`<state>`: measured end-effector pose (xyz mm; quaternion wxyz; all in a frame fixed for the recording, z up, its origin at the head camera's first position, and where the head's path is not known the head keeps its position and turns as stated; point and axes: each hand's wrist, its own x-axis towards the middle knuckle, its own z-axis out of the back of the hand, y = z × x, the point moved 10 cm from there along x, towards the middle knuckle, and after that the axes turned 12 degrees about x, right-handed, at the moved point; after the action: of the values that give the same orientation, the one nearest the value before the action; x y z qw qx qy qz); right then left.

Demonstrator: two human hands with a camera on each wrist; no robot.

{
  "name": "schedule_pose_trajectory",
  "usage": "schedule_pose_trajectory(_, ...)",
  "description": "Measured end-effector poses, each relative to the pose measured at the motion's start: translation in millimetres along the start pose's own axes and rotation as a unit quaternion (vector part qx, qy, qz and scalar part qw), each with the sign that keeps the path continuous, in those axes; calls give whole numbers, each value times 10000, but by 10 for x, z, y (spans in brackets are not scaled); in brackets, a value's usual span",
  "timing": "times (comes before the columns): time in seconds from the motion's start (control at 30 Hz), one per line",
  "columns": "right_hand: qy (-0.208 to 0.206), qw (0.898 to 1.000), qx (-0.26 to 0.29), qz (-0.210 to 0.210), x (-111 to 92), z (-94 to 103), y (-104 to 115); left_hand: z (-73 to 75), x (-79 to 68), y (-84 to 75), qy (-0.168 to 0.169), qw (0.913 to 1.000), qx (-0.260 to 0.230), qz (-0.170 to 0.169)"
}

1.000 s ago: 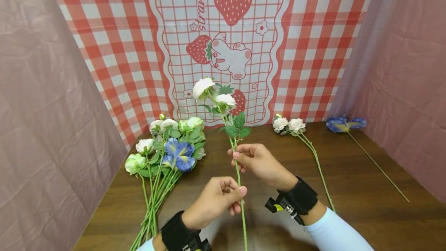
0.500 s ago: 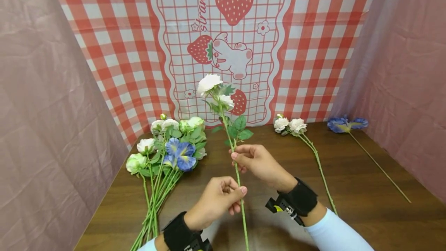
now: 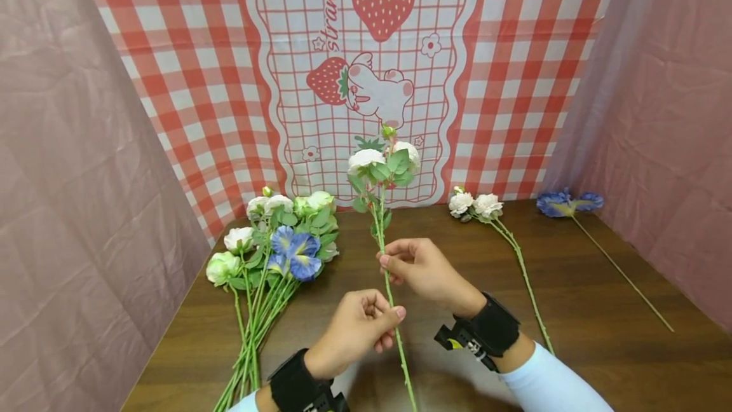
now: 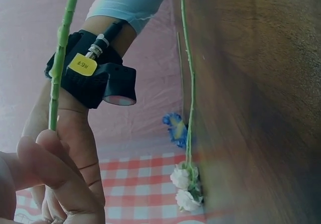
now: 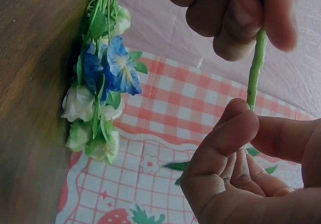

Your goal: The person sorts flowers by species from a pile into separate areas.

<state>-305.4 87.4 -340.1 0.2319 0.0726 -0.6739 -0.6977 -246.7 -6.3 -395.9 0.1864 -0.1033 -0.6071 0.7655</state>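
A white artificial flower stem (image 3: 381,208) with two blooms, a small bud and green leaves stands nearly upright in the middle of the head view. My right hand (image 3: 426,272) pinches it between thumb and fingers just below the leaves. Lower down, my left hand (image 3: 356,329) pinches the same green stem. In the left wrist view, the stem (image 4: 59,63) rises from the left hand's fingertips (image 4: 50,138). The right wrist view shows the short stretch of stem (image 5: 257,68) between both hands; the blooms are mostly hidden there.
A bunch of white and green flowers with one blue iris (image 3: 294,253) lies on the wooden table (image 3: 457,386) at left. To the right lie a white flower stem (image 3: 517,253) and another blue iris (image 3: 572,205). A checked strawberry cloth (image 3: 515,68) hangs behind.
The held stem has turned between the fingers. Its blooms have swung right, and the leaves and bud now face forward. Both hands have stayed almost in place.
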Motion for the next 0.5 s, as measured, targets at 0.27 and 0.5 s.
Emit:
schedule_pose_trajectory(0.27, 105, 9999, -110, 69, 9, -2, -2, -7, 7, 12, -11, 10000, -54, 32)
schedule_pose_trajectory(0.5, -16, 9998, -171, 83, 27, 59, 12, -38, 18, 16, 140, 9989, -448, 91)
